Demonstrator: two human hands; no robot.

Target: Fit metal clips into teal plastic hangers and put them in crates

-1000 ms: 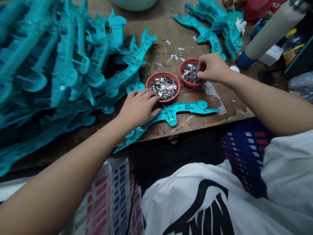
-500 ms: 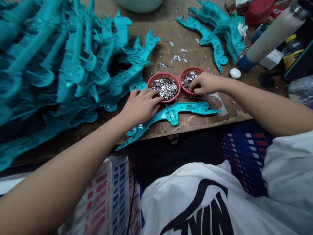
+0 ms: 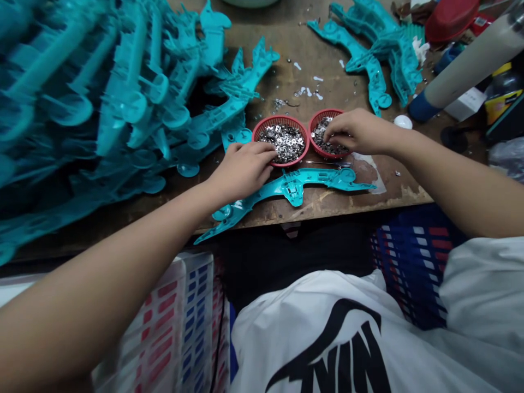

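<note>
The right hand (image 3: pixel 358 131) curls over the smaller red basket (image 3: pixel 328 111), its fingertips (image 3: pixel 329 131) down among the metal pieces (image 3: pixel 322 143); whether they pinch anything is hidden. The left hand (image 3: pixel 241 170) lies well apart, palm down and relaxed, its fingers (image 3: pixel 266 155) reaching the near rim of the larger red basket (image 3: pixel 280 118), which is heaped with similar metal pieces (image 3: pixel 282 143). Neither hand clamps a large object.

The teal plastic part (image 3: pixel 292 188) lies flat on the table, just toward the person from both baskets. Its long axis runs across the person, from a low tip at the lower left up to a rounded end at the right. The left hand is nearer to it, its lower edge just above the part's middle; the right forearm angles in from the right, well above it. A thin metal rod (image 3: pixel 327 162) lies between the smaller basket and the part.

Left of the hands rises a big pile of teal parts (image 3: pixel 123 109), with more (image 3: pixel 376 52) beyond the baskets. A white tube (image 3: pixel 462 71) lies at the upper right.
</note>
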